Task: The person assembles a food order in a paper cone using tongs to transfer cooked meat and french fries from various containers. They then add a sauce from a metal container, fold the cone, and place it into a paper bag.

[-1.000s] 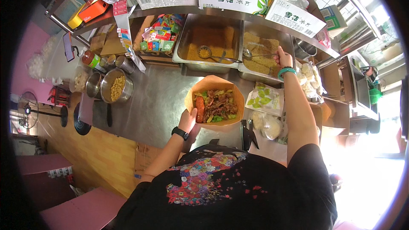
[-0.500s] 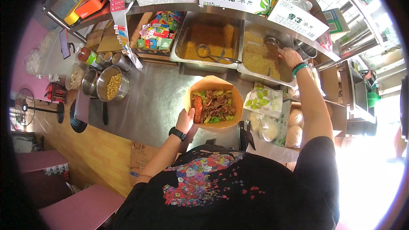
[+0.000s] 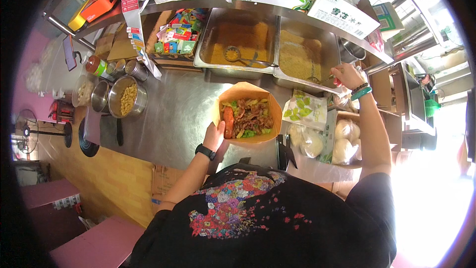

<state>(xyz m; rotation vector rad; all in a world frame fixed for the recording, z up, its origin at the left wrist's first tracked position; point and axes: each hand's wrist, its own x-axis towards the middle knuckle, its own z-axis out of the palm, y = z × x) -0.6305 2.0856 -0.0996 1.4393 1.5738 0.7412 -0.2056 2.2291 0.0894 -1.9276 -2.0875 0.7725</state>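
Note:
My left hand (image 3: 214,135) grips the near left side of a brown paper food box (image 3: 275,103), tilted a little above the steel counter. The box holds sliced cooked meat (image 3: 252,115), a reddish sausage-like piece (image 3: 228,121) and green leaves. Over the near right corner of a steel tray (image 3: 325,49) of yellow-brown powder, my right hand (image 3: 349,76) is closed on the handle of a metal ladle (image 3: 314,80). The ladle's head sits low by the tray's near wall, and its contents are hard to make out. A perforated skimmer (image 3: 231,53) rests in the neighbouring orange-brown tray (image 3: 199,59).
At the left stand a steel bowl of peanut-like pieces (image 3: 128,100) and several jars. Right of the box lie a leaf-printed packet (image 3: 303,106) and bagged round white buns (image 3: 343,151). A cleaver (image 3: 119,131) lies at the counter's left edge. An overhead shelf (image 3: 198,4) carries cartons.
My right hand has drawn the ladle from the far part of the powder tray toward its near right corner. The left hand still holds the food box in nearly the same place.

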